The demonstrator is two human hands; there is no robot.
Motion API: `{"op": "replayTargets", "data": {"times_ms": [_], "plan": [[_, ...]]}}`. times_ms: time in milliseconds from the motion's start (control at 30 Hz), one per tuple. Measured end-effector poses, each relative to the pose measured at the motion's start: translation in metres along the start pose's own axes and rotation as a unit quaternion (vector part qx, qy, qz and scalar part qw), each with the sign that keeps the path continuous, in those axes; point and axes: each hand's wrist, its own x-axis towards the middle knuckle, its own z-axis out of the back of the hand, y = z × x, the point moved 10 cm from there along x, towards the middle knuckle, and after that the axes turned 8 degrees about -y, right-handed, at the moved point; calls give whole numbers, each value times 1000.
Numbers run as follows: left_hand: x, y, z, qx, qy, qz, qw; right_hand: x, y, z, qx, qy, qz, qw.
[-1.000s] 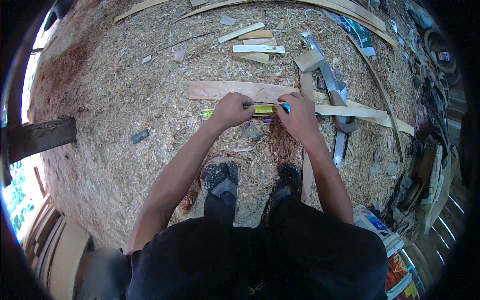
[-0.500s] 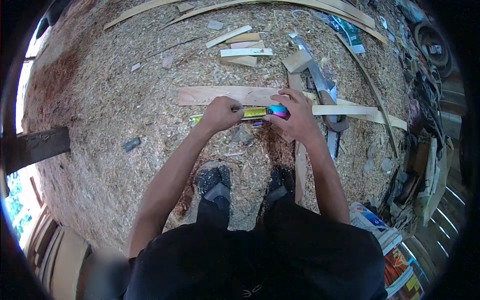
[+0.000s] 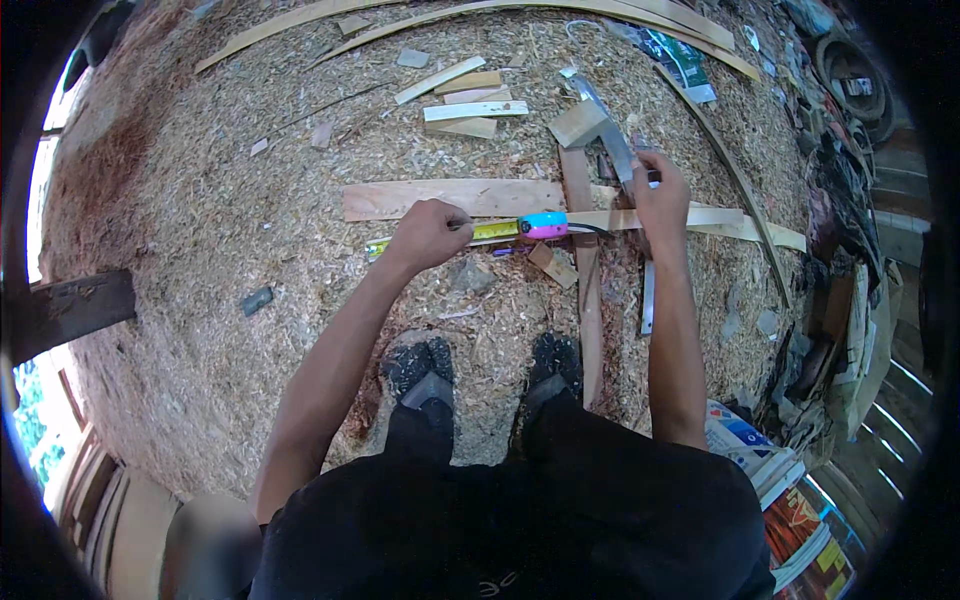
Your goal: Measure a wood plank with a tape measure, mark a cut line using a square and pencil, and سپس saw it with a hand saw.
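Observation:
My left hand (image 3: pixel 430 236) is closed over the yellow blade of a tape measure (image 3: pixel 544 225), pinching it against a thin wooden strip. The tape's blue and pink case rests on the strip to the right of that hand, with a dark strap trailing from it. My right hand (image 3: pixel 662 200) has its fingers bent round the handle end of a handsaw (image 3: pixel 607 128); the hand mostly hides the handle. The saw blade points away from me, partly beside a wood block (image 3: pixel 579 125). A flat board (image 3: pixel 450 197) lies just beyond the tape.
Wood shavings cover the ground. Several short offcuts (image 3: pixel 475 111) lie farther off, and long curved strips (image 3: pixel 480 9) span the far side. A narrow board (image 3: pixel 587 330) runs toward my right shoe (image 3: pixel 556 362). Containers (image 3: pixel 765 460) stand at lower right.
My right hand has let go of the tape case and moved right to the handsaw's handle. The left hand keeps its place on the tape; the case now lies uncovered.

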Motion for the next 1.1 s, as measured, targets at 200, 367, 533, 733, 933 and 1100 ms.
{"op": "replayTargets", "data": {"times_ms": [200, 367, 533, 733, 933, 1100], "plan": [[-1, 10, 2, -23, 7, 37, 999, -11, -58, 34, 95, 11, -229, 969], [7, 14, -2, -33, 18, 36, 999, -83, -12, 17, 145, 134, -268, 943], [14, 8, -3, -30, 29, 14, 999, -156, 23, -19, 192, 153, -221, 944], [22, 12, -6, -58, 30, 24, 998, -157, 46, 7, 108, 101, -127, 981], [28, 0, -16, -39, 74, 69, 994, -149, -44, 63, 114, -80, -249, 958], [39, -25, -30, -36, 57, -25, 997, -140, -87, 98, -40, -118, -178, 976]]}}
